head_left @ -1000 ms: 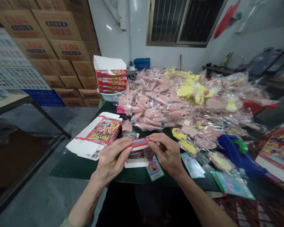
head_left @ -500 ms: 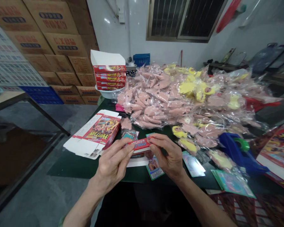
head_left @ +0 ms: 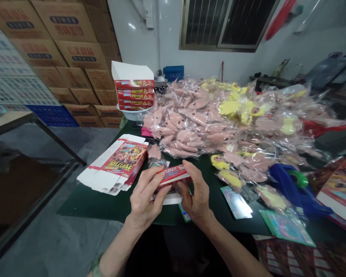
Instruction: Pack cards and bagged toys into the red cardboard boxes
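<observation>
- Grip, two-handed and narrow: left hand (head_left: 145, 198) and right hand (head_left: 197, 196) pinch opposite ends of the same item, fingers close together, wrists turned inward.
- Held item: small red-printed carton (head_left: 174, 175), between the hands, just above the tabletop and tilted slightly. Whether it is fully closed cannot be told.
- Handling note: holding at the ends leaves the printed face mostly uncovered; even pressure from both hands would help keep the thin card square and uncreased.
- White panel (head_left: 170, 199): directly below the carton, partly hidden by the hands. Whether it is joined to the carton cannot be told.
- Trading card (head_left: 184, 212): mostly under the right hand.
- Flat carton blank (head_left: 118, 161): printed, unfolded, just left of the left hand.
- Dark green table mat (head_left: 89, 204): beneath the work area.
- Stacked red cartons (head_left: 135, 94): in a white bowl, beyond the hands.
- Bagged pink and yellow figures (head_left: 219, 123): large heap across the table.
- Blue tape dispenser (head_left: 291, 184): right of the hands, with a green roll.
- Holographic card (head_left: 236, 202): loose, between the right hand and the dispenser.
</observation>
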A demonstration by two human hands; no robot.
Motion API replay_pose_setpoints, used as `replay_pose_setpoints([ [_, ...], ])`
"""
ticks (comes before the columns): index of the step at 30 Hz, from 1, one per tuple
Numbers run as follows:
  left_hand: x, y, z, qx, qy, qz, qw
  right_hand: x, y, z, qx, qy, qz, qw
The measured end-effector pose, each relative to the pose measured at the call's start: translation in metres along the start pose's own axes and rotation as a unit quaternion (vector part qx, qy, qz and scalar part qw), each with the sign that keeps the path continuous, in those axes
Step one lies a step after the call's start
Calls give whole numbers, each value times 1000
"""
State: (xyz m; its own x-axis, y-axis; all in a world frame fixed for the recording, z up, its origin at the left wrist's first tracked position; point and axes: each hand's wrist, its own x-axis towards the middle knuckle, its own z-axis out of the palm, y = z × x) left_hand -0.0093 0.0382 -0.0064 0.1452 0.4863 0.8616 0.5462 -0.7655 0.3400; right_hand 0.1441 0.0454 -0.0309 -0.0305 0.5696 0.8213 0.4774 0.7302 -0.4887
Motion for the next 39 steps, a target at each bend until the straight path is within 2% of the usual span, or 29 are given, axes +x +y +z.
replay_pose_setpoints([
  [7,0,-6,2,-9,8,-38,999,3,1,-11,35,-18,-18,999],
  [11,1,-12,7,-20,7,-45,999,9,2,-15,66,-18,-2,998],
  [15,2,-13,6,-41,-3,-33,999,34,4,-41,134,-131,44,981],
  [18,2,-12,4,-46,-19,-34,998,59,1,-62,138,-228,47,963],
  [21,2,-14,4,-64,-31,-47,996,74,-3,-69,116,-271,36,955],
  [25,3,-21,8,-124,-48,-39,990,70,-4,-60,82,-228,8,970],
  [32,2,-23,14,-136,-26,-56,989,30,8,-50,56,-132,-51,988],
  [36,1,-20,14,-108,-30,-80,991,19,10,-39,58,-72,-42,995],
  [39,3,-19,14,-59,1,-125,990,11,5,-32,33,-57,-21,998],
])
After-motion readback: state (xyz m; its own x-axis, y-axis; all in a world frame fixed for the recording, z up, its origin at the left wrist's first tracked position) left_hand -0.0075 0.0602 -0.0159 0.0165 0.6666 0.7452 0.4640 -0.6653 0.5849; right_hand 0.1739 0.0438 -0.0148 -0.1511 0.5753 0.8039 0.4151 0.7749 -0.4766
